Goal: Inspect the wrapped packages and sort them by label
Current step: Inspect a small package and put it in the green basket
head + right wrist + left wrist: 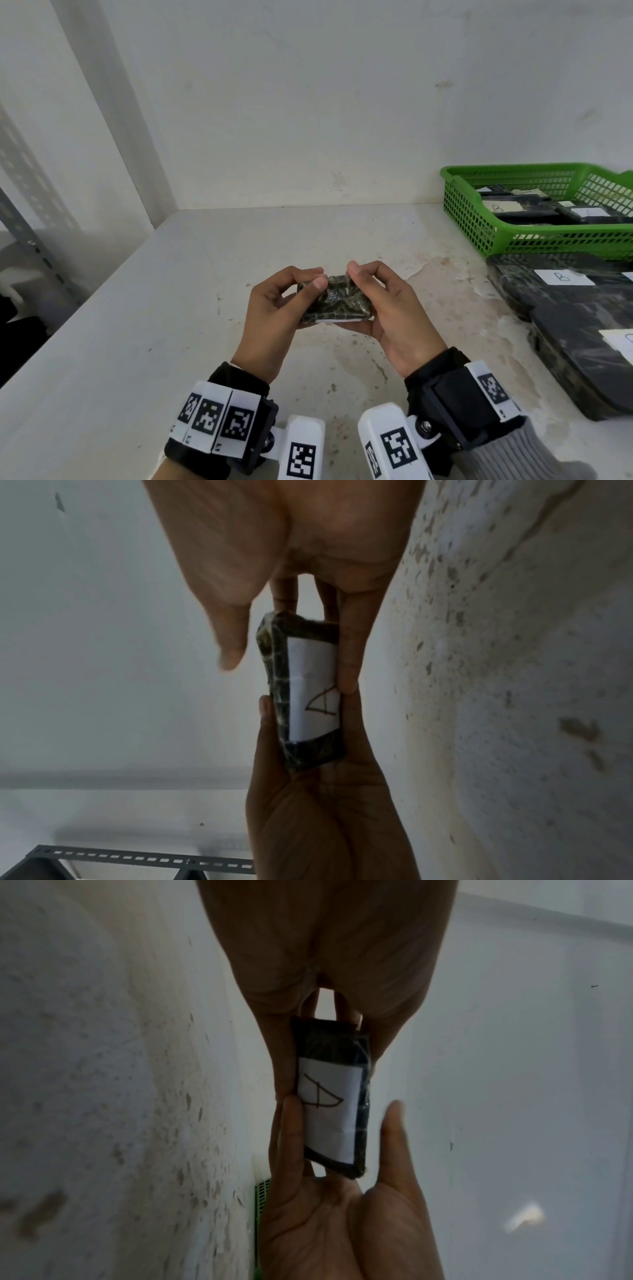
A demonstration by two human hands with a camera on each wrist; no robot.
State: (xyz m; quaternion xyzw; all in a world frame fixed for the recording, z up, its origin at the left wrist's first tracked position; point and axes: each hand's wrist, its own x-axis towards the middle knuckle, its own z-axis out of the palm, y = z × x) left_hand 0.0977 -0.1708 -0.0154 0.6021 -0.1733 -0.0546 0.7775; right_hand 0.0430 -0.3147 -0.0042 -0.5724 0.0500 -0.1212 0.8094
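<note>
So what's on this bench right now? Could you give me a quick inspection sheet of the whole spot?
Surface: white bench, stained and peeling near the middle.
Job's things: small wrapped package held above the bench; its white label reads A. Green basket at right holds labelled packages, one marked B. Larger dark packages lie in front of the basket, one labelled B.
Clutter: nothing seen.
Grippers: left hand and right hand both pinch the small package.
Cables: nothing seen.
Surroundings: white wall, grey perforated metal upright at left.

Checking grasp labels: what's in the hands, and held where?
One small wrapped package, gripped at its two short ends: left hand on one end, right hand on the other. Its label faces down.
</note>
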